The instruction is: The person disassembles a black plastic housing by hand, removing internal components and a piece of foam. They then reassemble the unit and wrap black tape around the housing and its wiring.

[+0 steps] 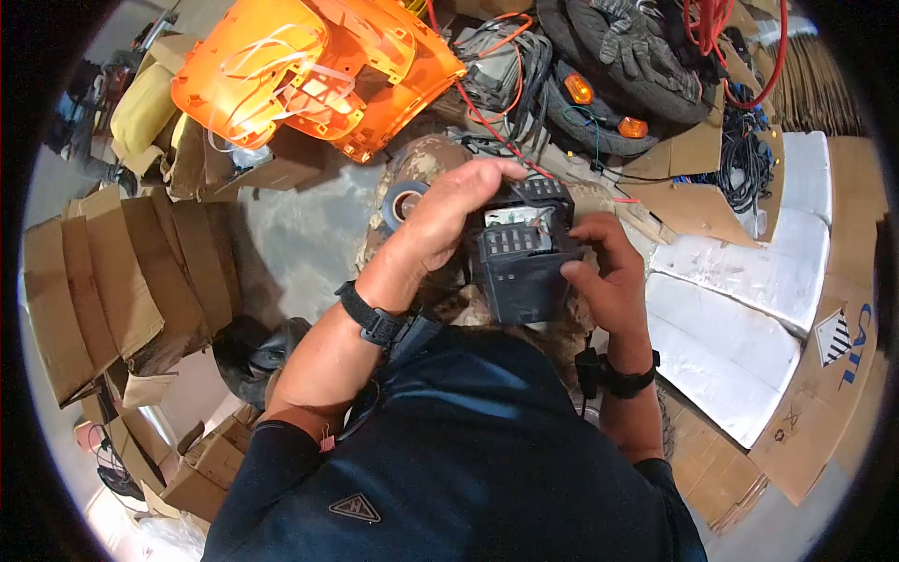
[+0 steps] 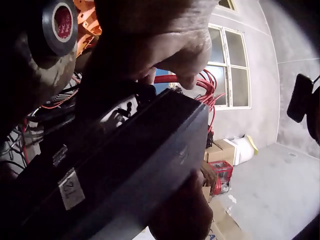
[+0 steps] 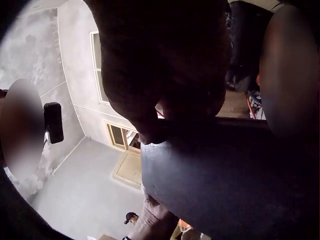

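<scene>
A black box-shaped device (image 1: pixel 526 290) with a slotted upper part and an opening showing a pale inside is held above the lap. My left hand (image 1: pixel 461 204) grips its upper left side, the fingers reaching over the top edge. On the right side, my right hand (image 1: pixel 611 272) holds it with bent fingers and the thumb at the edge. The left wrist view shows the dark casing (image 2: pixel 150 155) with a small label (image 2: pixel 72 189) on it. In the right wrist view the smooth dark face of the casing (image 3: pixel 220 175) lies below the shadowed right hand (image 3: pixel 165 65).
A tape roll (image 1: pixel 405 202) lies on the left thigh. Ahead are an orange plastic shell (image 1: pixel 281 75), cables (image 1: pixel 524 66) and black tires with gloves (image 1: pixel 646 56). Cardboard (image 1: pixel 103 281) stands at left; white wrapped blocks (image 1: pixel 726 337) lie at right. Another person's cap (image 3: pixel 131 217) shows in the right wrist view.
</scene>
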Demonstrator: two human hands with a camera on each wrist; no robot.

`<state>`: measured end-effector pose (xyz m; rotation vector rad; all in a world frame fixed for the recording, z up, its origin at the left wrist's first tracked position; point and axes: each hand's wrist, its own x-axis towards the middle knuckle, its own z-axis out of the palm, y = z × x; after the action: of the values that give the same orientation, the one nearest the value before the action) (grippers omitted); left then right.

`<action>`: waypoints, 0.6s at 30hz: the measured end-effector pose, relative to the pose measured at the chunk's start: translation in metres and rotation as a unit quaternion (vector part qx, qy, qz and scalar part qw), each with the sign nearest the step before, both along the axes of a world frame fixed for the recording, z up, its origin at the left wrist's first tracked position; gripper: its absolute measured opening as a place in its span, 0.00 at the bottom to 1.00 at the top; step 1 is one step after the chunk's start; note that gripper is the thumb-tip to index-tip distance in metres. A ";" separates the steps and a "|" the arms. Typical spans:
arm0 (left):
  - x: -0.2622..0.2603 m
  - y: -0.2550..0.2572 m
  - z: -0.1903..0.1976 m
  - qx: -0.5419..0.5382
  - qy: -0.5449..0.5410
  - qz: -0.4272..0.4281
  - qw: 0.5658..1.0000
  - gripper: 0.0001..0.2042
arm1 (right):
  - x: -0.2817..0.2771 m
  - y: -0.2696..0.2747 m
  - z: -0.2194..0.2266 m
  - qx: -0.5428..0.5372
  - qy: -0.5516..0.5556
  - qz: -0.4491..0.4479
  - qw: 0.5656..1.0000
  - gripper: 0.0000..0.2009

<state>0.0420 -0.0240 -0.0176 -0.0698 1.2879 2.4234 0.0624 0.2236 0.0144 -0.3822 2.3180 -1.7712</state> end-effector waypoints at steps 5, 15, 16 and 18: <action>-0.001 -0.001 0.012 -0.035 0.094 -0.073 0.992 0.47 | -0.002 0.014 0.006 0.008 -0.042 -0.008 0.999 0.17; 0.006 0.000 0.009 -0.126 0.170 -0.070 0.975 0.47 | -0.007 0.031 -0.026 -0.058 -0.022 0.008 0.998 0.16; 0.007 0.000 0.009 -0.107 0.178 -0.057 0.977 0.48 | -0.009 0.028 -0.026 -0.057 -0.013 0.008 0.998 0.17; 0.008 -0.002 0.007 -0.062 0.162 -0.061 0.983 0.49 | -0.006 0.026 -0.017 -0.041 -0.045 0.019 0.998 0.16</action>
<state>0.0504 -0.0260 -0.0109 0.3745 1.5311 2.3138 0.0569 0.2492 -0.0021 -0.3500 2.1672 -1.8306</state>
